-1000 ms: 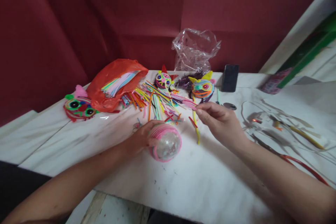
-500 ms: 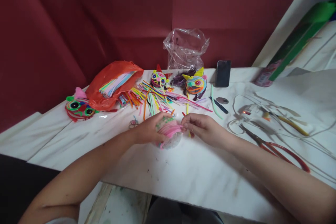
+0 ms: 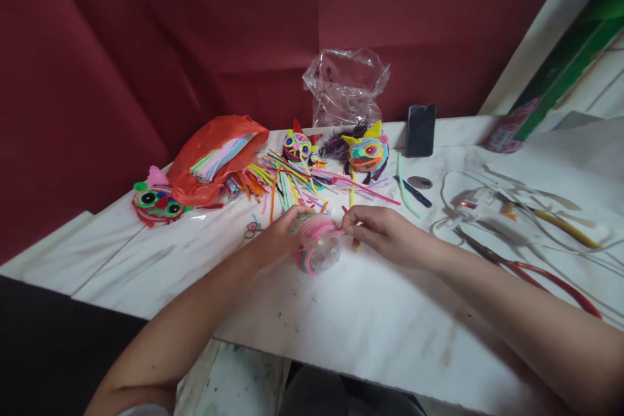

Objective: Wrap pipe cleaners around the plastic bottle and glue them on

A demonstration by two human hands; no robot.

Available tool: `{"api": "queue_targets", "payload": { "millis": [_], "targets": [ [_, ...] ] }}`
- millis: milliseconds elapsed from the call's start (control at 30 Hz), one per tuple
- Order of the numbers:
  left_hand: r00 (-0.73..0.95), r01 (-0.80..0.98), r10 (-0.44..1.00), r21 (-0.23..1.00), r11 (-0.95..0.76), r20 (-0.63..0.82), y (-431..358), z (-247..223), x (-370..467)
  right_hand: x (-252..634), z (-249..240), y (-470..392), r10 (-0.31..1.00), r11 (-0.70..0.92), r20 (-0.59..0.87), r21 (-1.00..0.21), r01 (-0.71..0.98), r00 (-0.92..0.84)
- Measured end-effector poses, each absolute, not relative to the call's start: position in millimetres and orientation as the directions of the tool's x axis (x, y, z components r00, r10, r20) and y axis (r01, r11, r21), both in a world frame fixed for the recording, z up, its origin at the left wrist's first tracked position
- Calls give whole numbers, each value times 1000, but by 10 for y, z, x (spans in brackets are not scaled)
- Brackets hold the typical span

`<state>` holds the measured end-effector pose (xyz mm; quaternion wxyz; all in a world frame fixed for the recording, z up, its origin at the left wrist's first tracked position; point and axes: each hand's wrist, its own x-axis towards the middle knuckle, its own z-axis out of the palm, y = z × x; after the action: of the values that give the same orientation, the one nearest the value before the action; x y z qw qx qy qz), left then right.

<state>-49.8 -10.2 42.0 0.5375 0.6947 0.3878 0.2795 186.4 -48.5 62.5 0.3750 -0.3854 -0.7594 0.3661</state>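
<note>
A round clear piece (image 3: 318,248), partly wrapped in pink and green strips, is held just above the white table near its middle. My left hand (image 3: 287,234) is closed round its left side. On the right, my right hand (image 3: 363,226) pinches the end of a pink strip (image 3: 335,233) that runs off the round piece. Beyond the hands lies a loose pile of colourful fuzzy sticks (image 3: 292,179). Short red and yellow bits lie beside my right hand, partly covered by it.
Behind are a red bag (image 3: 199,159) of sticks, three decorated faces (image 3: 158,205), a clear plastic bag (image 3: 346,88) and a phone (image 3: 420,131). Rightward lie red-handled scissors (image 3: 531,270), yellow-handled pliers (image 3: 560,227) and a white corded device (image 3: 475,205).
The view has shifted slightly. The round piece has turned in my left hand, showing more pink and green bands below. My right hand still pinches the pink strip.
</note>
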Motion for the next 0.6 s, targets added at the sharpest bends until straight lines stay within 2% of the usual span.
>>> {"api": "queue_targets", "payload": {
  "millis": [100,267,600],
  "targets": [
    [544,224,839,966,-132,-11,-113,418,-496,1868,655,-512,824,529,340,-750,398,-453],
    [557,230,829,968,-98,-48,-162,471,-467,1823,687,-555,731,673,445,-596,439,-517],
    [534,285,845,947,-145,-31,-217,514,-412,1791,618,-551,690,720,488,-538,438,-535]
  ]
}}
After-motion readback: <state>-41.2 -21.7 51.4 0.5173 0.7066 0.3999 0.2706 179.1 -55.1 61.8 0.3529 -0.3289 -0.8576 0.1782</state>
